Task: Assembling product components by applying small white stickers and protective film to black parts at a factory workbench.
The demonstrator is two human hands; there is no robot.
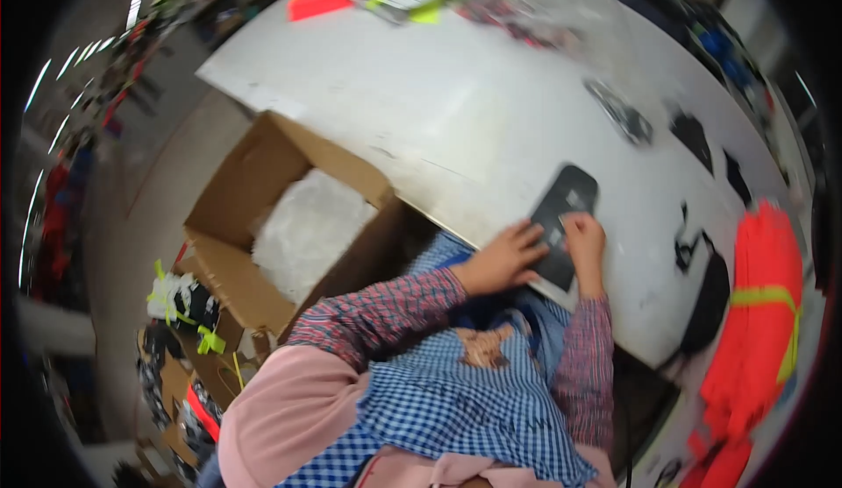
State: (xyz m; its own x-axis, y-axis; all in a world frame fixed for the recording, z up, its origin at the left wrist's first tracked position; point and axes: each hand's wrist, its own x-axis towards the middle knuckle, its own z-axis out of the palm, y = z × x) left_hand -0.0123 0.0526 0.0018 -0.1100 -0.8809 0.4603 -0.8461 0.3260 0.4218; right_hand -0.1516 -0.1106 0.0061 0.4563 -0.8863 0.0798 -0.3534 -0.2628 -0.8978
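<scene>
A flat, dark grey, rounded-end piece (572, 188) with small light marks lies on the white table near its front edge. I cannot tell exactly what it is. My left hand (502, 260) comes in from its left side, fingers stretched out and touching its edge. Over its right part, my right hand (586, 244) has the thumb and fingers drawn together in a pinch. Whatever is between those fingertips is too small and blurred to make out.
An open cardboard box (338, 156) with a whitish plastic lining (311, 229) stands at my left. Dark pieces (709, 304) and a folded orange-red garment with a yellow band (761, 299) lie at right. A small plastic-wrapped bundle (621, 113) lies farther back on the white table (386, 93).
</scene>
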